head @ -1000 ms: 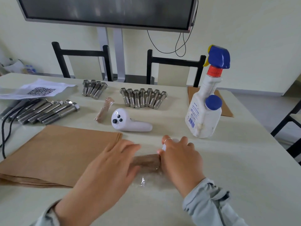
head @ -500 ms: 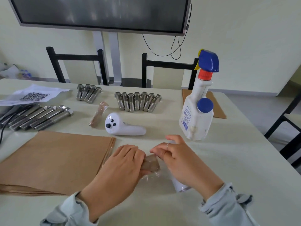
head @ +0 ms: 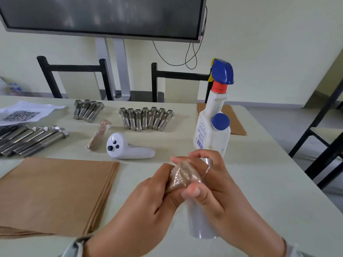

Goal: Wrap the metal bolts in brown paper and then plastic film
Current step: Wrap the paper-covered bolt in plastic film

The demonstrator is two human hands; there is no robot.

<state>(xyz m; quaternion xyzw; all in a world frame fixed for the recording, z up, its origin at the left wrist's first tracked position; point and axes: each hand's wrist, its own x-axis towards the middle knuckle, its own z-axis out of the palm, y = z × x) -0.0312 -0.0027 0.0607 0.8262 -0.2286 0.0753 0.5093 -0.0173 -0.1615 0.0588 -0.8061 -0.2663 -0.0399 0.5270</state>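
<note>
Pale green tabletop [head: 259, 182] fills the near view, and just above it both hands meet on the wrapped bolt [head: 182, 176]. The left hand [head: 148, 197] curls round its near end; the right hand [head: 209, 182] pinches the film-covered far end, thumb below, fingers over. Risk as I judge it — thin film could tear or spring loose if the grip slackens. A film roll [head: 201, 223] lies under the right wrist. Beyond, a brown paper stack [head: 55, 191], one finished parcel [head: 98, 134] and bare bolts [head: 145, 118] wait.
</note>
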